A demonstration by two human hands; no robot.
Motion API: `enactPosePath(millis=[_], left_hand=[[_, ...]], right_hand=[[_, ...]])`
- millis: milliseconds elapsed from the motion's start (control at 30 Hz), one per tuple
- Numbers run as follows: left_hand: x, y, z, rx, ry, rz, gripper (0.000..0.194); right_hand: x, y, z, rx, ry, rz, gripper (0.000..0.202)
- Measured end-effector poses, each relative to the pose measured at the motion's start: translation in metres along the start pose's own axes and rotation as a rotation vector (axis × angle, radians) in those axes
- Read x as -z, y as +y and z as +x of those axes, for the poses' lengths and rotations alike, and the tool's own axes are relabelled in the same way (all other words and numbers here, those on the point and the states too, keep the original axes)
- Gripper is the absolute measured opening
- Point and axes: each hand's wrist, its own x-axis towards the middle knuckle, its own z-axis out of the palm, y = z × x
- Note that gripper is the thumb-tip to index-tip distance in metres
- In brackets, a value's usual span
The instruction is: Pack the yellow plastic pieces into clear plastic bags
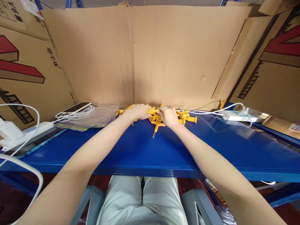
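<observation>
A heap of yellow corkscrews lies at the back of the blue shelf, against the cardboard. My left hand reaches into it from the left, its fingers curled and closed on a yellow corkscrew between my hands. On the other side of that piece, my right hand has its fingers closed on it too. Both hands hide part of the heap. In front, one T-shaped yellow corkscrew points its metal spiral towards me. More yellow corkscrew parts lie just right of my right hand.
Cardboard walls in the back of the blue shelf. To the left are clear plastic bags, a phone on coiled white cable and a power strip. Another white power strip stands at right.
</observation>
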Motion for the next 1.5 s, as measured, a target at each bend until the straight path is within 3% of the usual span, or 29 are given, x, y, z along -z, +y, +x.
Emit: enactPosePath(millis=[133,367,433,533,633,733,833,933,1267,1500], left_hand=[[-0.004,-0.002,-0.011,0.092,0.102,0.0,0.04],[-0.028,-0.012,-0.022,0.219,0.306,-0.036,0.033],[-0.033,-0.024,-0.022,0.259,0.335,-0.085,0.033],[-0.039,-0.043,-0.02,0.295,0.364,-0.166,0.032],[-0.042,-0.053,-0.019,0.298,0.362,-0.193,0.031],[-0.045,-0.053,-0.019,0.282,0.344,-0.185,0.032],[-0.046,-0.048,-0.019,0.233,0.316,-0.195,0.031],[-0.047,-0.046,-0.018,0.17,0.291,-0.213,0.029],[-0.05,-0.049,-0.016,0.137,0.27,-0.233,0.028],[-0.049,-0.047,-0.017,0.094,0.269,-0.251,0.028]], right_hand=[[-0.002,-0.002,-0.001,0.105,0.052,0.014,0.029],[-0.002,0.001,0.0,0.275,0.102,0.169,0.034],[0.002,0.007,0.003,0.228,0.158,0.184,0.037],[0.015,0.025,0.008,0.036,0.196,0.144,0.035],[0.028,0.048,0.012,-0.175,0.112,0.036,0.031],[0.036,0.066,0.013,-0.307,-0.134,-0.086,0.025],[0.037,0.072,0.011,-0.324,-0.391,-0.146,0.025],[0.034,0.069,0.009,-0.285,-0.515,-0.191,0.023],[0.028,0.067,0.006,-0.197,-0.661,-0.241,0.01],[0.031,0.038,0.005,-0.105,-0.409,0.01,0.029]])
